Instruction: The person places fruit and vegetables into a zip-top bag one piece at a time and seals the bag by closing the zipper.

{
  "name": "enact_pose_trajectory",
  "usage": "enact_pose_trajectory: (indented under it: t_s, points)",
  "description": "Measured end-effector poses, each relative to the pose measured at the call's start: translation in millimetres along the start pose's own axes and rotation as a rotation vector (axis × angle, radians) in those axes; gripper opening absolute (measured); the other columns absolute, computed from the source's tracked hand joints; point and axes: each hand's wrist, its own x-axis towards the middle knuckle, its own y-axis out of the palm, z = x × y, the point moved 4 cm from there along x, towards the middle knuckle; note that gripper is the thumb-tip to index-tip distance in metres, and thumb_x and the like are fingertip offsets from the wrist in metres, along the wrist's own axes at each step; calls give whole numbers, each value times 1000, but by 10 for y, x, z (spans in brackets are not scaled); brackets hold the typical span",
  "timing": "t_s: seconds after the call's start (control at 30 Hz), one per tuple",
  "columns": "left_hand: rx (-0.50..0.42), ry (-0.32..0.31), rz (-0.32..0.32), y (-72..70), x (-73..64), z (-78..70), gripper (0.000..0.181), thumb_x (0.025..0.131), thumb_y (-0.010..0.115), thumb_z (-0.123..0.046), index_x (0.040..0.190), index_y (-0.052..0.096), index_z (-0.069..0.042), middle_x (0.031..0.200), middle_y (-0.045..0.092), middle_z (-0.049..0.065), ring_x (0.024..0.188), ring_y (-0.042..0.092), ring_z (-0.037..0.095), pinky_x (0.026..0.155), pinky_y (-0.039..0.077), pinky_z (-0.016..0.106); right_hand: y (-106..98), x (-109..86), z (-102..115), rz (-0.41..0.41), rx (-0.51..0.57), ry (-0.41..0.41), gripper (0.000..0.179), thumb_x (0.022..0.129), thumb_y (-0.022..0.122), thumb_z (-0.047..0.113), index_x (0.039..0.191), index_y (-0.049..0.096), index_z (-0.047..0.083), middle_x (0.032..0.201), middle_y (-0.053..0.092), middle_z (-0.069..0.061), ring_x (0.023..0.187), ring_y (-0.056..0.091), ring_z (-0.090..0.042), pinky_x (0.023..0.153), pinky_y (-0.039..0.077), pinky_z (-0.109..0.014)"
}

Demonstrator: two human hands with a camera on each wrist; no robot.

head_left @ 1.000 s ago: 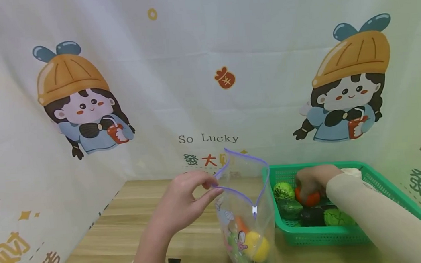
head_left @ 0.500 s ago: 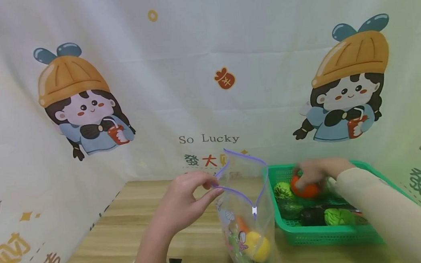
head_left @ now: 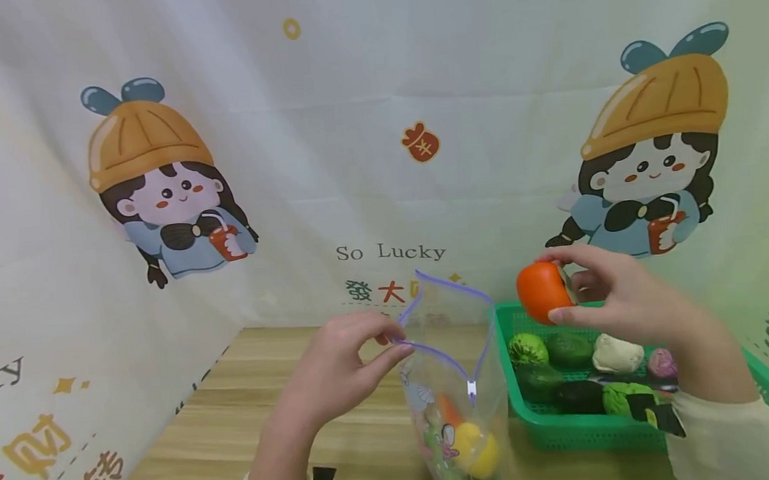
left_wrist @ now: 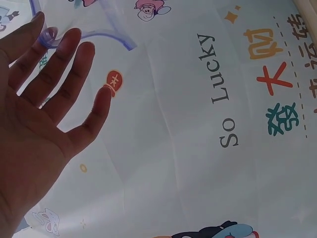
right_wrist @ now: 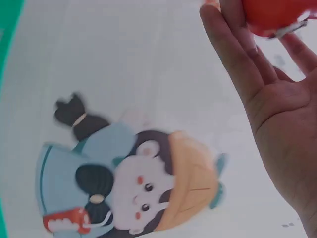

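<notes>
My left hand [head_left: 339, 367] pinches the purple-edged rim of a clear zip bag [head_left: 420, 385] between thumb and fingertips. The bag stands upright with its mouth apart and a white slider at the front corner. Inside it show a yellow round item [head_left: 474, 451], something orange and something green. In my right hand [head_left: 639, 298] is an orange persimmon [head_left: 541, 291], gripped between thumb and fingers above the basket's back left part. The right wrist view shows the persimmon cut off at the top edge. In the left wrist view the other fingers of my left hand are spread.
A green plastic basket [head_left: 555, 435] stands right of the bag. It holds a light green item [head_left: 528, 349], a white one [head_left: 616, 354], a pink one [head_left: 661, 363], a cabbage-like one [head_left: 622, 398] and several dark ones. A printed cloth [head_left: 366, 160] hangs behind the wooden table [head_left: 235, 396].
My right hand has lifted the persimmon up out of the basket. My left hand keeps its pinch on the bag's rim. The whole head view has shifted slightly.
</notes>
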Motion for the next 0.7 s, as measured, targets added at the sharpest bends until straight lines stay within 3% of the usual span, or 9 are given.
enact_pose_trajectory:
  t_s: [0.17,0.37,0.53,0.7]
  points:
    - [-2,-7,20,18,11,-17,7,95,82,-22,99,77,-18,95,77,-8,90,69,10,83,58,29,154,-147,389,-176,-42,-221,71,77,91,1,142,63,14,125,60,2,94,63,-5,83,56,-13]
    - [-10,-3,24,28,27,-39,8,95,82,-22,99,77,-18,95,77,-8,90,69,11,83,58,29,323,-84,598,-199,-114,-266,71,79,92,11,144,64,16,129,60,1,101,57,-5,79,56,-20]
    - [-1,-22,41,40,25,-44,9,95,82,-25,99,76,-19,95,77,-10,91,69,10,85,58,31,494,1,677,-240,-116,-317,69,82,91,14,145,62,16,136,66,-1,105,66,-10,90,57,-16]
    - [5,-10,52,68,33,-65,10,95,82,-25,100,76,-19,95,77,-9,91,69,9,87,58,33,630,45,745,-260,-148,-356,65,88,87,19,147,60,15,146,65,-5,124,67,-23,97,63,-35]
